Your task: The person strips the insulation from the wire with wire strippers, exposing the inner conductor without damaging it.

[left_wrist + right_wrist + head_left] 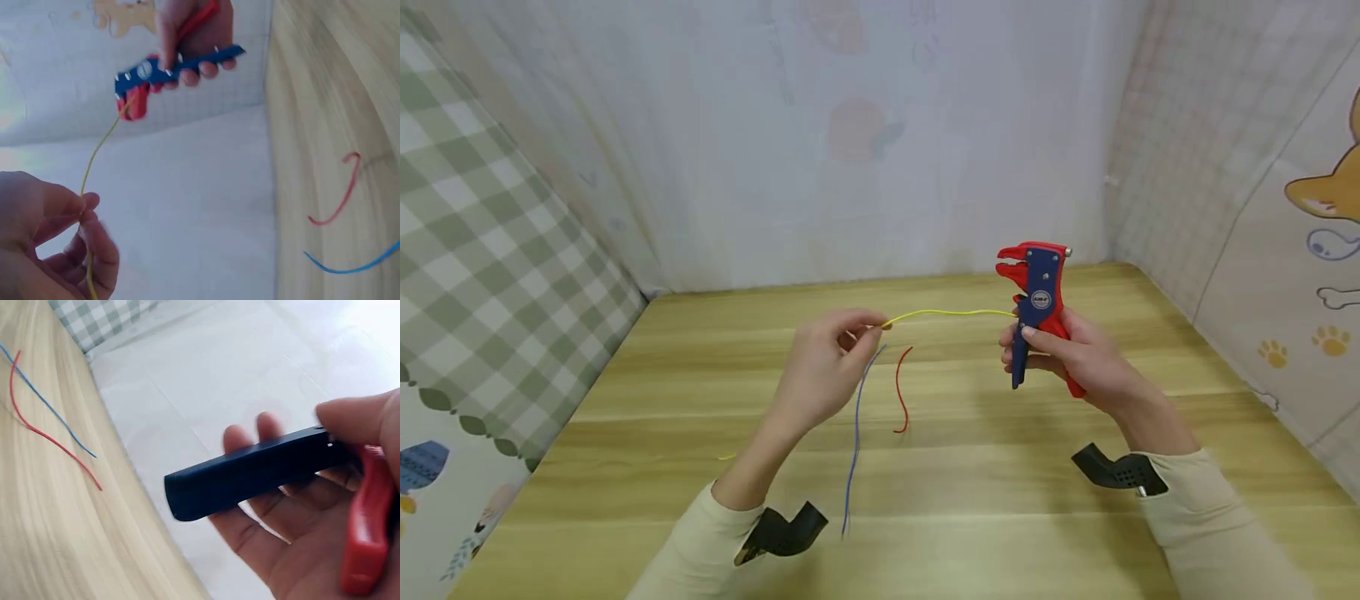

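Observation:
My left hand (827, 367) pinches a yellow wire (955, 312) between thumb and fingertips. From there the wire runs right to the red and blue wire stripper (1043, 279), which my right hand (1090, 358) grips by its handles. In the left wrist view, the wire's end overlaps the stripper's red jaws; I cannot tell whether it lies between them or in front. The jaws point left and stand apart in the head view. A blue handle (244, 478) and a red handle (367, 531) are spread in the right wrist view, with fingers behind the blue one.
On the wooden table (962, 517) lie a blue wire (855, 442) and a shorter red wire (899, 392). A bit of yellow wire (726, 457) shows beside the left forearm. Pale cloth (880, 208) hangs behind the table, with patterned cloth at both sides.

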Demonstrator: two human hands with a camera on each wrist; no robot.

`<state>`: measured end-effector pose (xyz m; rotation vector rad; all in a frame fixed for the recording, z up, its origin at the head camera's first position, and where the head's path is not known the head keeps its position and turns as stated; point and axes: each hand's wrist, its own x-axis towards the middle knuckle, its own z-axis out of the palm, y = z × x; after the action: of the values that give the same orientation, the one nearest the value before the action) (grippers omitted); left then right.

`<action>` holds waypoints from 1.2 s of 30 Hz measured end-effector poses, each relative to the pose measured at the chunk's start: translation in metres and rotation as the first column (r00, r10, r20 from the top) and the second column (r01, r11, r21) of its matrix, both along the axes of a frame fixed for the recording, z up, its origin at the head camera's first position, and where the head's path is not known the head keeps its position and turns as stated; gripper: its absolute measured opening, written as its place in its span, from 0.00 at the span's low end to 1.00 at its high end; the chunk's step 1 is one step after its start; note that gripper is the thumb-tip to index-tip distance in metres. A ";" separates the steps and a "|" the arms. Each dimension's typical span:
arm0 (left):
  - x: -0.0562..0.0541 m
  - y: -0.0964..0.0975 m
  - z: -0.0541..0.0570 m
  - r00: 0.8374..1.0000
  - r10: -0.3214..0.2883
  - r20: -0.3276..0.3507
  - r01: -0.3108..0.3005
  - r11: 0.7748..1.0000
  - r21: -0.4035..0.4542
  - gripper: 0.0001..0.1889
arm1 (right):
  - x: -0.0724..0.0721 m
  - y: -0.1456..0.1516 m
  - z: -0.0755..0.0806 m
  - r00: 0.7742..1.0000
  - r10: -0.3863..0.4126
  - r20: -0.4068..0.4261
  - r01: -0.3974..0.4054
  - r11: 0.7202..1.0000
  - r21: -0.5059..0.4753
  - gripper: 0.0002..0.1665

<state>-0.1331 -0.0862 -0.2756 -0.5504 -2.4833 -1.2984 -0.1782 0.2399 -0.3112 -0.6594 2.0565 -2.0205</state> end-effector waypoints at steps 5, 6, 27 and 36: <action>-0.022 -0.014 -0.022 0.996 0.093 0.002 -0.092 0.985 0.144 0.09 | 0.004 -0.014 -0.011 1.000 0.008 -0.006 -0.008 1.000 -0.025 0.07; -0.024 -0.016 -0.026 0.995 0.104 0.001 -0.103 0.982 0.161 0.09 | 0.004 -0.015 -0.013 1.000 0.010 -0.013 -0.010 1.000 -0.013 0.06; -0.020 -0.015 -0.048 0.992 0.121 0.040 -0.127 0.967 0.221 0.10 | 0.017 -0.024 -0.025 0.997 0.082 -0.012 -0.081 0.993 0.083 0.06; -0.019 -0.013 -0.049 0.994 0.106 0.023 -0.108 0.974 0.197 0.10 | 0.017 -0.025 -0.026 0.995 0.096 -0.009 -0.095 0.991 0.094 0.08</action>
<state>-0.1521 -0.0990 -0.3250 -0.3568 -2.3222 -1.4881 -0.1610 0.2153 -0.3374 -0.7407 2.0707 -1.8612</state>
